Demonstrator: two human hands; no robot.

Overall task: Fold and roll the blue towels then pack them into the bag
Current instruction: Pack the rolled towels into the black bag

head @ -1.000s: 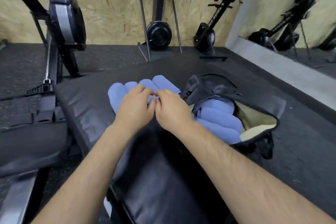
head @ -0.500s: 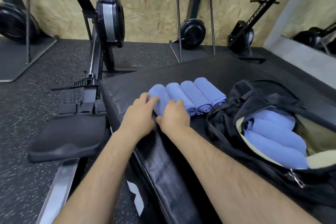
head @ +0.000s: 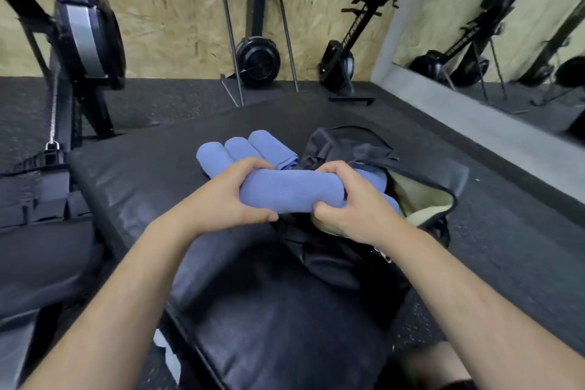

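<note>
Gripping one rolled blue towel (head: 286, 191) at both ends, left hand (head: 226, 199) and right hand (head: 351, 203) are mid-packing; next, probably lower it right into the open bag (head: 421, 180).

You had just 1 legible marking before you: white capitals reading "AIR ROW", the last letters too blurred to make out, ran up the slanted black rail of the rowing machine (head: 356, 30) propped against the chipboard wall (head: 177, 9). Its reflection in the mirror (head: 443, 3) carried similar white lettering, which you could not have read
</note>
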